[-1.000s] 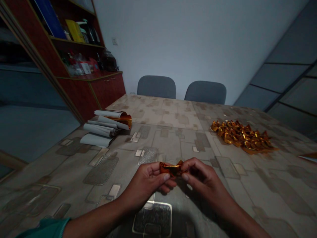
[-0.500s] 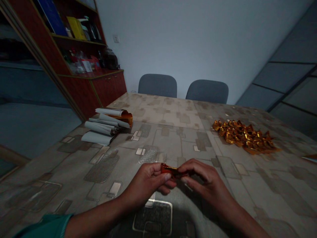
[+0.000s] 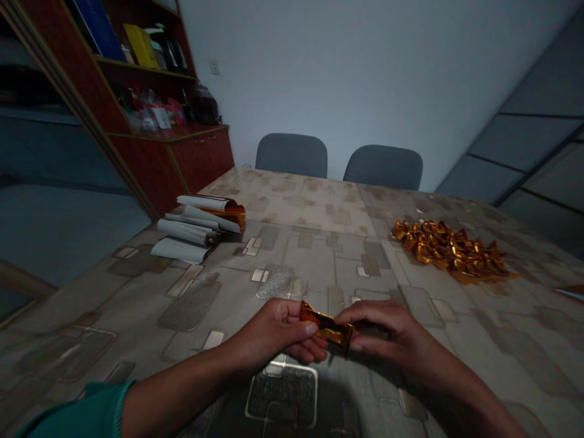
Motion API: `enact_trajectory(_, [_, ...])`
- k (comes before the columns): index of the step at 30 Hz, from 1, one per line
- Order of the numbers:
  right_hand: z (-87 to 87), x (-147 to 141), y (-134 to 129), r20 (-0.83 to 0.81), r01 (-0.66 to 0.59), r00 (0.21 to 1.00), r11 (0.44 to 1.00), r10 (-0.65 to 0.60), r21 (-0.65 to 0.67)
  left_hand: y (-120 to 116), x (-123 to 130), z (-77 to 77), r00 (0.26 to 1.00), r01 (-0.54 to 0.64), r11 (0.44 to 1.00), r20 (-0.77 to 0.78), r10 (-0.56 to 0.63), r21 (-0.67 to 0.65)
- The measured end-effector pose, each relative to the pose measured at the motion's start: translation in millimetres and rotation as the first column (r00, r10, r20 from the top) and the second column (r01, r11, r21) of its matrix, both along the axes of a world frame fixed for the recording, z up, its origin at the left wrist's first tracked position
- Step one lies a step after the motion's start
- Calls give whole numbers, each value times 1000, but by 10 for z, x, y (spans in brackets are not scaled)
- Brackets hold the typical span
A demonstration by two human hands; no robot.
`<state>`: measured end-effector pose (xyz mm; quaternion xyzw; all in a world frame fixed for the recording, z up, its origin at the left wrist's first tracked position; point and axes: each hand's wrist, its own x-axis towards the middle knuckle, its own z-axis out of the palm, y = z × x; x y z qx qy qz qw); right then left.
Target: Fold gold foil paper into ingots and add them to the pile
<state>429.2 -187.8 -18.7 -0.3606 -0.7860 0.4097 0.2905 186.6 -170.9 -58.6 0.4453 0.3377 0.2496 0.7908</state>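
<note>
A small piece of folded gold foil paper is held between my two hands, above the near part of the table. My left hand pinches its left end, thumb on the near side and fingers behind and below. At its right end, my right hand has the thumb and index finger closed on the edge. The piece is long and narrow, with raised ends and a hollow facing me. To the right lies a cluster of several folded gold foil pieces. Curled gold foil sheets with pale backs lie at the left.
The table has a patterned cover. Two grey chairs stand at its far side against the wall. A red-brown cabinet with filled shelves is at the back left. A flat item lies at the right edge.
The foil piece has turned and shows more of its hollow side and right end. My right hand has shifted slightly right and down along it. My left hand keeps its pinch.
</note>
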Motion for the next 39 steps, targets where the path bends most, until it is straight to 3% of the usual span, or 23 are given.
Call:
enact_trajectory(6, [-85,-8,11,6,-110,994,992,110,64,-16,-3,13,995,95,995,-15,-95,-26])
enact_trajectory(12, [-30,-85,-19,13,-167,986,986,167,26,-16,-14,7,990,139,990,-25,-140,-37])
enact_trajectory(33, [-193,-319,-88,116,184,975,980,-191,68,-46,23,11,989,101,993,-118,-94,60])
enact_trajectory(39, [-226,-303,-103,133,128,980,983,-146,130,-44,26,21,986,101,990,-145,-86,98])
